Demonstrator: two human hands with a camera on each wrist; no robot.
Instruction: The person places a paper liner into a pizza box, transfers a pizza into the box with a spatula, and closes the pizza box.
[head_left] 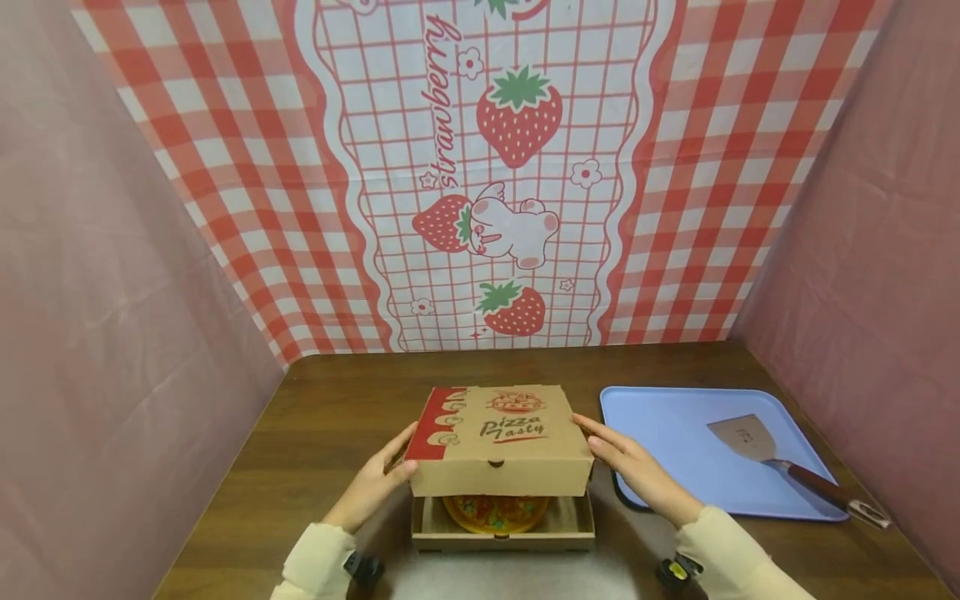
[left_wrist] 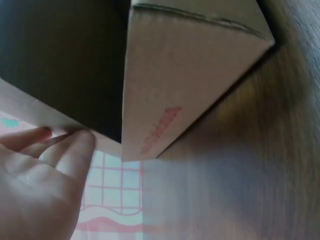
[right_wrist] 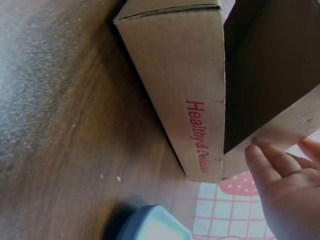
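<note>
In the head view a cardboard pizza box stands partly open, its printed lid (head_left: 517, 429) tilted up above the base (head_left: 562, 542). A pizza (head_left: 495, 512) lies inside, its rear part hidden under the lid. My left hand (head_left: 372, 487) touches the lid's left side with fairly straight fingers, and my right hand (head_left: 633, 467) presses the opposite side the same way. Close up in the left wrist view, fingertips (left_wrist: 82, 140) rest on the side flap of the lid. The right wrist view has fingertips (right_wrist: 257, 152) against the other flap, near the box wall (right_wrist: 175, 90) lettered "Healthy & Delicious".
A blue tray (head_left: 667, 433) lies on the wooden table (head_left: 315, 417) to the right. On it rests a metal spatula (head_left: 746, 437), its dark handle reaching past the tray's edge. A strawberry-print checked cloth (head_left: 517, 175) hangs behind, with pink cloth walls at both sides.
</note>
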